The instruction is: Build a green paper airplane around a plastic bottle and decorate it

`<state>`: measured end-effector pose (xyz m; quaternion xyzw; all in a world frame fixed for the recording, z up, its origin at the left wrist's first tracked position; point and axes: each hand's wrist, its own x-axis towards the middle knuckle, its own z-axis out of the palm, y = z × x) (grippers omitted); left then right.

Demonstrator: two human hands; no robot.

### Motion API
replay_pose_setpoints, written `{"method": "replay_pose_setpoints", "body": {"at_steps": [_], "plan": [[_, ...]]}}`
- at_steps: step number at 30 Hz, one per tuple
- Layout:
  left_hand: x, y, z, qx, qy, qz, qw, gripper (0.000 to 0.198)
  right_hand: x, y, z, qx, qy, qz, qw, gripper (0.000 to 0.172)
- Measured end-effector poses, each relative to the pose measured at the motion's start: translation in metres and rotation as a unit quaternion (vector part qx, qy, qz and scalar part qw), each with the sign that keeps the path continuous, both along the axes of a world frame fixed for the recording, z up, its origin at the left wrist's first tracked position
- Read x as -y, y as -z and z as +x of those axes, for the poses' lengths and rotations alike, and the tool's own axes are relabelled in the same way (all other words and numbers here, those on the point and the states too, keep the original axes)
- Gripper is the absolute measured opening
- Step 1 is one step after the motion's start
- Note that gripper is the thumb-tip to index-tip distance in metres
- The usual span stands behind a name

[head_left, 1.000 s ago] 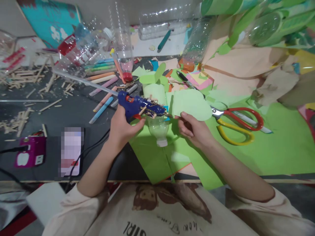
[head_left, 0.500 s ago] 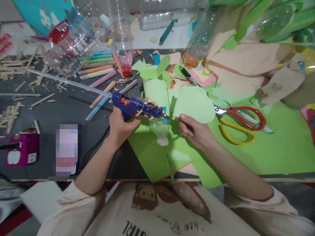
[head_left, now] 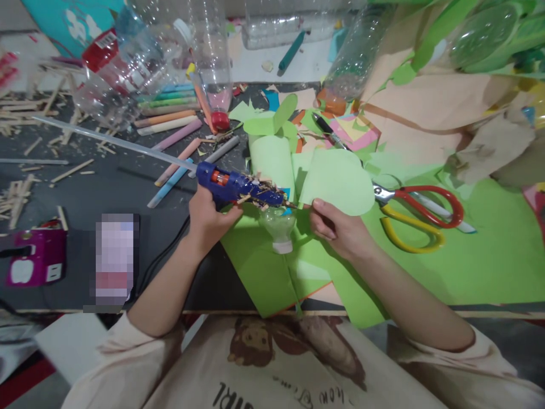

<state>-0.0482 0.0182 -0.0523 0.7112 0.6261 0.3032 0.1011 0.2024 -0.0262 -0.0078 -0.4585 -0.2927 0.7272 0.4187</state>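
My left hand [head_left: 208, 218] is closed round the handle of a blue hot glue gun [head_left: 238, 186], whose front is crusted with small wood bits. A long clear glue stick [head_left: 114, 142] sticks out of its back. The nozzle is at the lower corner of a pale green paper cutout [head_left: 338, 182], which my right hand [head_left: 334, 224] pinches between thumb and fingers. Below the gun lies a small clear bottle [head_left: 279, 224] with a white cap, its upper part wrapped in pale green paper [head_left: 272, 162]. Green leaf-shaped pieces [head_left: 285, 113] top the wrapped part.
Scissors [head_left: 385, 193] with red and yellow handles lie on green paper [head_left: 489, 255] at right. Plastic bottles [head_left: 213, 68] and coloured sticks [head_left: 176, 133] are behind. A phone [head_left: 114, 255], a purple box [head_left: 36, 258] and wood sticks [head_left: 19, 199] lie on the left.
The glue gun has shifted very slightly to the right, its nozzle closer along the edge of the paper cutout. Both hands keep their grip.
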Motion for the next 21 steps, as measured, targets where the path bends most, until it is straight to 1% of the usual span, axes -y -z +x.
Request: {"method": "replay_pose_setpoints", "body": {"at_steps": [3,6,11,15,21], "plan": [[-0.0004,0.0003,-0.0006,0.001,0.011,0.012,1.000,0.047,0.0000,0.0002,0.0005,-0.004,-0.005,0.004,1.000,0.045],[-0.0010,0.0015,-0.0015,-0.001,0.019,-0.001,1.000,0.048,-0.0011,-0.0020,0.0001,-0.004,-0.008,0.000,1.000,0.047],[-0.0013,0.0031,-0.0010,-0.005,0.006,0.001,1.000,0.048,-0.0018,-0.0046,-0.0013,0.001,0.001,-0.003,1.000,0.055],[-0.0013,0.0000,0.0015,-0.014,-0.002,0.004,1.000,0.041,-0.0004,-0.0034,-0.0011,0.001,-0.002,-0.002,1.000,0.055],[-0.0010,-0.0053,0.0026,-0.015,-0.009,-0.012,1.000,0.040,0.0004,-0.0027,-0.0004,0.009,-0.008,0.001,1.000,0.058]]}}
